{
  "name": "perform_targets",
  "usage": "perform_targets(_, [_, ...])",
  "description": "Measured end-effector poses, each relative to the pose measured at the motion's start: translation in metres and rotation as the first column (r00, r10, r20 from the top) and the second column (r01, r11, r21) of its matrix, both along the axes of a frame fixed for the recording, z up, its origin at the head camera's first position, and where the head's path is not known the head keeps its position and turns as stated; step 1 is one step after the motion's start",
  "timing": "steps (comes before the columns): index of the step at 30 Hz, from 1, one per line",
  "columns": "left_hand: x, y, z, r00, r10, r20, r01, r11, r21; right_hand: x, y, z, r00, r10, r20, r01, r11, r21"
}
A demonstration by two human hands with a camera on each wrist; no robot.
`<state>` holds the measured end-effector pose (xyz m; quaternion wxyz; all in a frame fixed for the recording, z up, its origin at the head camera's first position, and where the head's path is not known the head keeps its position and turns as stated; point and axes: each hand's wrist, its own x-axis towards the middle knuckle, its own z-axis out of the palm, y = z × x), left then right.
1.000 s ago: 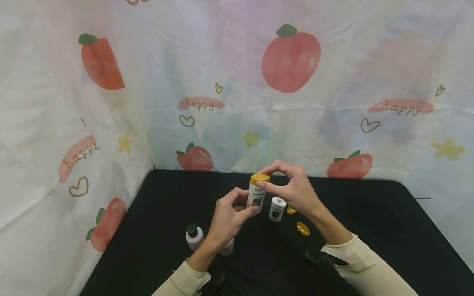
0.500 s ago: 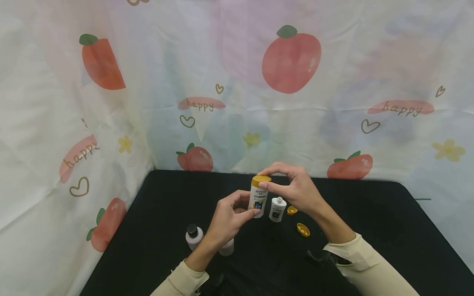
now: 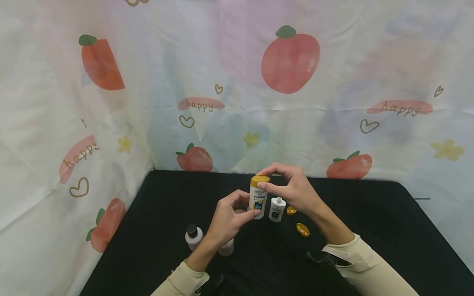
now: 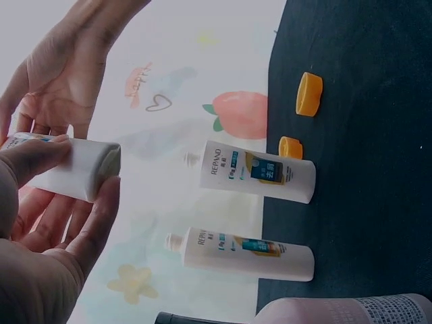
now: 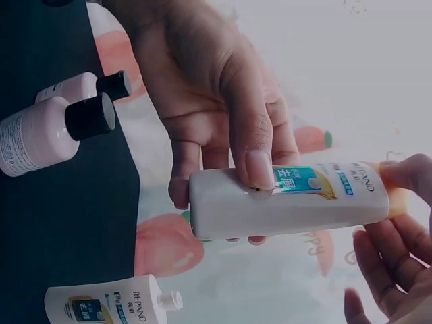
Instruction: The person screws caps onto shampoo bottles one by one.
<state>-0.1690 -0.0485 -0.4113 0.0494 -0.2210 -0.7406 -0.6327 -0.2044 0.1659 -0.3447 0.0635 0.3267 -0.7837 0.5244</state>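
A white shampoo bottle (image 3: pixel 258 198) with a yellow cap (image 3: pixel 261 179) is held nearly upright above the black table. My left hand (image 3: pixel 227 213) grips its body, the thumb lying across the label in the right wrist view. From above, my right hand (image 3: pixel 294 191) pinches the yellow cap between thumb and fingers. Two similar white bottles without caps, one nearer the loose caps (image 4: pixel 256 172) and another beside it (image 4: pixel 250 254), stand on the table in the left wrist view. Only one of them shows plainly in the head view, just right of the held bottle.
Two loose yellow caps, a rear one (image 3: pixel 291 210) and a nearer one (image 3: pixel 303 230), lie right of the white bottles. Two pink bottles with black caps (image 5: pixel 91 125) stand by my left forearm, which partly covers one. A printed curtain (image 3: pixel 237 82) hangs behind the black table (image 3: pixel 166 193).
The held bottle has come down slightly and stands straighter, its label facing the head camera more. Both hands keep their hold on it.
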Motion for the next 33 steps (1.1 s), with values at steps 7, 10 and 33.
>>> perform_targets(7, [-0.0001, 0.0003, 0.0006, 1.000, 0.011, -0.017, -0.011, 1.000, -0.014, 0.0006, 0.0009, -0.0002, 1.000, 0.006, 0.005, -0.006, 1.000, -0.016])
perform_targets(10, [-0.0009, -0.0012, 0.0003, 1.000, -0.015, -0.004, 0.015, 1.000, -0.011, 0.0009, 0.0026, 0.0009, 1.000, 0.025, 0.012, -0.025, 1.000, -0.009])
perform_targets(33, [-0.0034, -0.0077, 0.0067, 0.988, -0.099, 0.122, 0.115, 0.984, -0.134, 0.0037, 0.0069, 0.0000, 0.996, 0.070, 0.048, -0.073, 0.995, 0.063])
